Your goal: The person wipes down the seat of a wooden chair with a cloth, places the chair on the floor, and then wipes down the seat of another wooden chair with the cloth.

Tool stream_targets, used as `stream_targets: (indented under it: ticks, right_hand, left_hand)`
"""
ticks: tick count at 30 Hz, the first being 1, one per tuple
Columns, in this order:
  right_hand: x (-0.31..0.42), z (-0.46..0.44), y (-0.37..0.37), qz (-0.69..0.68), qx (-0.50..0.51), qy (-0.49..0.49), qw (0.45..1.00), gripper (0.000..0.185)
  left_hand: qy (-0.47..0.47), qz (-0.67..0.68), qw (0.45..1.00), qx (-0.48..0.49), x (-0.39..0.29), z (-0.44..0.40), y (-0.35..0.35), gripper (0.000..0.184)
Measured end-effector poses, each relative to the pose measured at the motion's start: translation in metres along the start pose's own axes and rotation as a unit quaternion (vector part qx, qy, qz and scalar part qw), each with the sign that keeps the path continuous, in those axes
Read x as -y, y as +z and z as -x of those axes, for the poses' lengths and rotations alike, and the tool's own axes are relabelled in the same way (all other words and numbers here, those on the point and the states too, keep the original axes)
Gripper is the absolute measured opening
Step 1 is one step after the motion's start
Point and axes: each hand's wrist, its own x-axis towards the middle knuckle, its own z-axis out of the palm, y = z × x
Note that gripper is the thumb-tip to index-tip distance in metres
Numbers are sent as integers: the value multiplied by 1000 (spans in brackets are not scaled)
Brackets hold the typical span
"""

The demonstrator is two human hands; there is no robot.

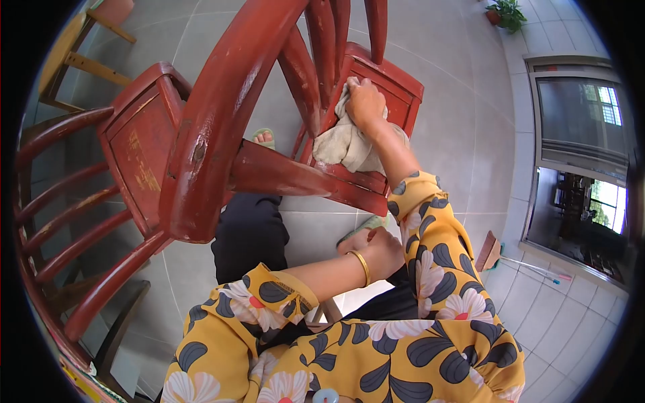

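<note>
My right hand (366,102) is closed on a pale, crumpled cloth (348,144), pressed against the flat panel of a red wooden chair (396,87). The chair's thick, scuffed top rail and slats (222,101) rise close to the camera, left of that hand. My left hand (383,254), with a gold bangle at the wrist, is curled near my lap below the right forearm. Its fingers are folded in, and nothing shows in them.
A second red chair (141,144) stands at the left, with a wooden stool (67,57) behind it. A broom (489,252) lies near the right wall, below a glass-fronted cabinet (581,114). A potted plant (507,15) is at the top right. My slippered feet are below.
</note>
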Motion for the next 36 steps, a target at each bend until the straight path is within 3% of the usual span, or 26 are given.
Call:
stream_targets:
  ticks: [5,9,11,14,17,23,25,27,31,35,36]
  right_hand:
    - [15,69,-14,-62,50,-94,992,26]
    - [11,58,-11,-45,54,-93,993,34]
    - [7,28,-1,-10,5,-7,1000,34]
    - [-5,-10,8,0,2,30,1000,35]
    - [-9,-7,1,-5,24,42,999,34]
    - [-48,36,-9,-6,79,165,983,29]
    - [-54,53,-12,-23,92,179,979,29]
    - [-50,69,-10,-33,85,181,979,28]
    - [-57,86,-10,-57,99,149,982,28]
    - [-52,103,-19,-64,118,92,987,27]
    - [-47,105,-23,-44,127,98,986,26]
  left_hand:
    - [-19,31,999,-21,-1,-5,-8,11]
    - [-19,49,999,-3,1,-6,-1,12]
    - [-18,48,998,-19,0,-6,5,12]
    - [-11,35,999,-14,1,-7,14,21]
    - [-25,79,996,-8,6,-15,20,19]
    - [-59,82,993,55,32,-1,-25,11]
    - [-86,47,995,25,38,13,-42,15]
    - [-65,71,989,-113,45,36,-59,18]
    - [-66,110,943,-306,38,108,-162,22]
    - [-120,-61,889,-438,44,174,-235,23]
    - [-203,-71,884,-416,52,180,-245,27]
